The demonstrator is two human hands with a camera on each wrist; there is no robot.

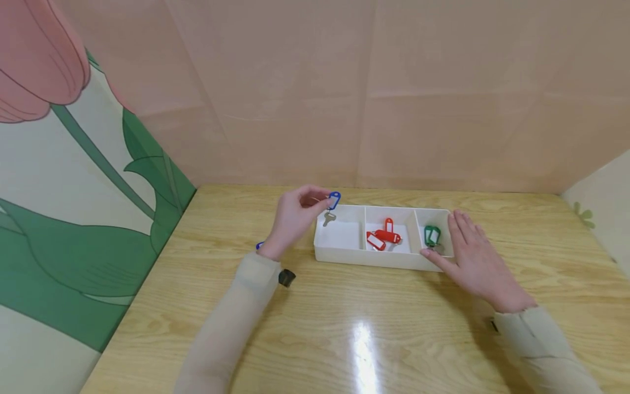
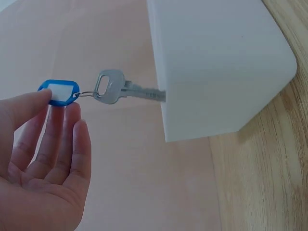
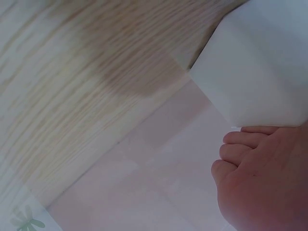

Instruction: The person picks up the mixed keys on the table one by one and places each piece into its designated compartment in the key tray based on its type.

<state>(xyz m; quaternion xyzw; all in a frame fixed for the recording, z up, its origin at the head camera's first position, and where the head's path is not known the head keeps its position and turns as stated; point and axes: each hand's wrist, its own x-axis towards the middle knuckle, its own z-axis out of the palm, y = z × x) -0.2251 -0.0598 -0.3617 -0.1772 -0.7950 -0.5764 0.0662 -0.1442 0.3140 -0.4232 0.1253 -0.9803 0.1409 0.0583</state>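
Note:
Between thumb and fingers, my left hand [image 1: 297, 216] pinches a blue key tag [image 1: 335, 199] with a white label. From its ring a silver key [image 2: 110, 87] hangs at the left compartment of a white three-part box [image 1: 374, 258], its tip behind the box wall in the left wrist view. Several red key tags [image 1: 388, 236] lie in the middle compartment. The right one holds green key tags [image 1: 432, 235] and a partly hidden key. My right hand [image 1: 474, 262] rests with extended fingers against the box's right end, thumb at the front rim.
Another blue tag [image 1: 260, 245] shows on the wooden table [image 1: 315, 328], mostly hidden behind my left wrist. A pinkish backdrop [image 1: 364, 109] rises at the table's far edge, and a flower-patterned panel [image 1: 88, 262] stands on the left.

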